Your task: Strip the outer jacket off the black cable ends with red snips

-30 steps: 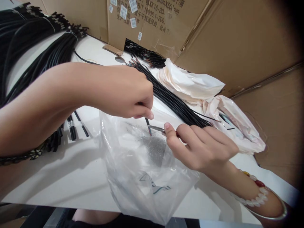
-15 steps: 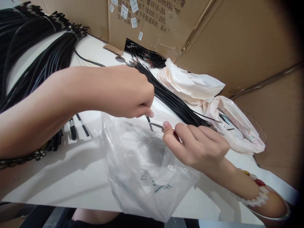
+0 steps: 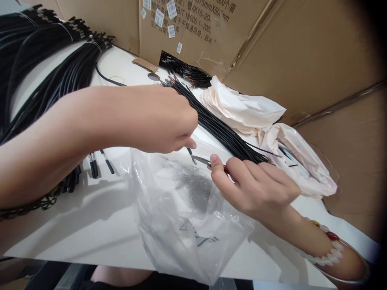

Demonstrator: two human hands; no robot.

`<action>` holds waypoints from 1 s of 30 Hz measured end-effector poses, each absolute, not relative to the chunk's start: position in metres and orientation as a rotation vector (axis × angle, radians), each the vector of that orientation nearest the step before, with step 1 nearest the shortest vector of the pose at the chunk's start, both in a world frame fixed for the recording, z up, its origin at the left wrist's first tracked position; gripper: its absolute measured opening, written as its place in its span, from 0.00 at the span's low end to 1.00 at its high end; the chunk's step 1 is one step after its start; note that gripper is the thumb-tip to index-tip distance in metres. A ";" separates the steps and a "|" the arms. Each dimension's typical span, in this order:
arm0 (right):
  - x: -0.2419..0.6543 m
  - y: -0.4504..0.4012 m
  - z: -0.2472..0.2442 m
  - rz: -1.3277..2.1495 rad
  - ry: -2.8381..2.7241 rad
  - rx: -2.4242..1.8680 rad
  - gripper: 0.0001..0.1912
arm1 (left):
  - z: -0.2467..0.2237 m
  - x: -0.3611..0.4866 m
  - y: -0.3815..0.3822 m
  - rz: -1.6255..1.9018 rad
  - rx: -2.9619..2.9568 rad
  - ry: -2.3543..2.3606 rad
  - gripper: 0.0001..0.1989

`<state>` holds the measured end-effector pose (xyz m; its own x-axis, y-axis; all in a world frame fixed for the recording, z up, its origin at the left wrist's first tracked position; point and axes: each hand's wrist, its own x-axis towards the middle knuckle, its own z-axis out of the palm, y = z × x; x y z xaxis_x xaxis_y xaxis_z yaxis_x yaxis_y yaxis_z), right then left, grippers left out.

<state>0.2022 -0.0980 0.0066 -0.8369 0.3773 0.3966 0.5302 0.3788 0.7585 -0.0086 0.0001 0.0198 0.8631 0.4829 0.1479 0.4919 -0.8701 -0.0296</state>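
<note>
My left hand [image 3: 169,119] is closed on a black cable [image 3: 189,151], whose stripped end with thin coloured wires points down below my fingertips. In my right hand [image 3: 254,183] is a small pointed tool [image 3: 202,160] with a red handle, and its metal tip lies at the bare wires. Whether the tip touches them is too small to tell. Under both hands spreads a clear plastic bag [image 3: 187,225], with a heap of fine grey strands [image 3: 196,187] showing in it. Most of the tool's handle is hidden by my right fingers.
A bundle of thin black cables [image 3: 220,129] lies behind my hands. Thick black cable bundles [image 3: 60,80] fill the left side of the white table [image 3: 87,229]. White plastic bags [image 3: 244,106] sit at the back right, before cardboard boxes [image 3: 302,52].
My right hand has shifted slightly right with the tool. The wires at the cable's end look more spread and bent. My left hand has barely moved.
</note>
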 end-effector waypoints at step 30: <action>0.217 -0.101 0.019 0.055 -2.496 -1.594 0.04 | 0.036 -0.007 -0.007 0.142 -3.077 -0.962 0.15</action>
